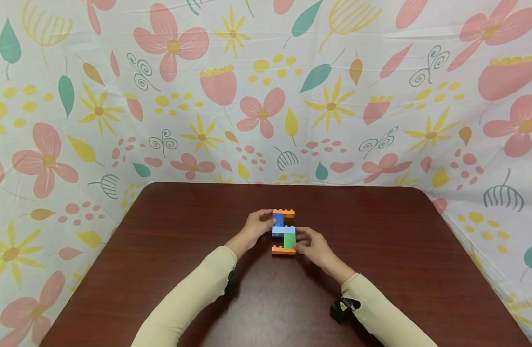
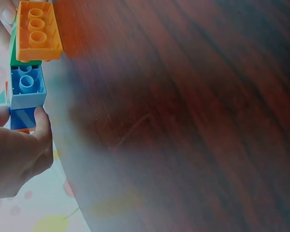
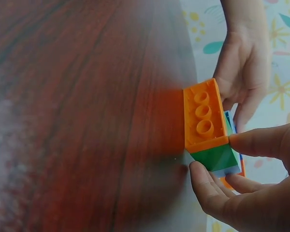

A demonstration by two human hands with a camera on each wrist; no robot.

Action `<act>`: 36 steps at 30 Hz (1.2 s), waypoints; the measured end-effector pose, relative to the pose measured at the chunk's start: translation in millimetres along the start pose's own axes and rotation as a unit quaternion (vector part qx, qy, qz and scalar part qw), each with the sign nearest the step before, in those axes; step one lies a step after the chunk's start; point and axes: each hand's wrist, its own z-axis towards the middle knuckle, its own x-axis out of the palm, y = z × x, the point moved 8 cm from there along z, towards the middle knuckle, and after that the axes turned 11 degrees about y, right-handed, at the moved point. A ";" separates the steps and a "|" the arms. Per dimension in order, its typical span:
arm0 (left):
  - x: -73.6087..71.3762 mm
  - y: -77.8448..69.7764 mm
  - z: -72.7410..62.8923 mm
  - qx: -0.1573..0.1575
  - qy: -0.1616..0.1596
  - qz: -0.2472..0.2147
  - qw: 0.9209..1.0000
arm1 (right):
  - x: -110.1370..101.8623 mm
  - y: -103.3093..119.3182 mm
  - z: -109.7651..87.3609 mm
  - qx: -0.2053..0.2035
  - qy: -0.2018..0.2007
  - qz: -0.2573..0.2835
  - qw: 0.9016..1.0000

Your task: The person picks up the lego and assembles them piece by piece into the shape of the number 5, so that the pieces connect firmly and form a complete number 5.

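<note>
A joined build of toy building bricks sits between both hands at the middle of the table. From far to near it has an orange brick (image 1: 284, 213), a dark blue brick (image 1: 277, 220), a light blue brick (image 1: 283, 230), a green brick (image 1: 289, 240) and another orange brick (image 1: 283, 251). The near orange brick shows its hollow underside in both wrist views. My left hand (image 1: 257, 225) pinches the dark blue brick between thumb and fingers. On the other side, my right hand (image 1: 314, 247) grips the build around the green brick. Whether the build touches the table cannot be told.
The dark brown table (image 1: 196, 212) has a glossy top with rounded far corners. Behind it hangs a white cloth (image 1: 266, 58) patterned with flowers and leaves. A black wrist device (image 1: 345, 309) shows under the right sleeve.
</note>
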 end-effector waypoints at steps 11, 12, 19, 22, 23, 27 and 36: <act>0.0 3.0 1.1 -0.016 -0.001 0.009 1.000 | -0.7 -5.1 6.6 0.019 0.000 0.001 1.000; 0.0 3.5 1.2 -0.016 -0.001 0.010 1.000 | -0.9 -5.4 6.7 0.020 0.000 0.001 1.000; 0.1 4.7 0.3 -0.017 -0.006 0.013 1.000 | -0.5 -5.5 6.2 0.025 0.008 0.003 1.000; -0.2 4.4 0.2 -0.018 -0.007 0.017 1.000 | -0.4 -5.5 6.9 0.025 0.005 0.006 1.000; -0.4 4.6 0.5 -0.018 -0.008 0.019 1.000 | -0.3 -4.8 7.0 0.024 0.004 0.008 1.000; -1.5 6.4 2.8 -0.020 -0.012 0.028 0.999 | 0.3 -3.7 6.8 0.024 -0.001 0.011 1.000; -2.4 7.4 2.2 -0.015 -0.015 0.029 0.999 | -0.7 -3.9 5.2 0.024 -0.008 -0.005 1.000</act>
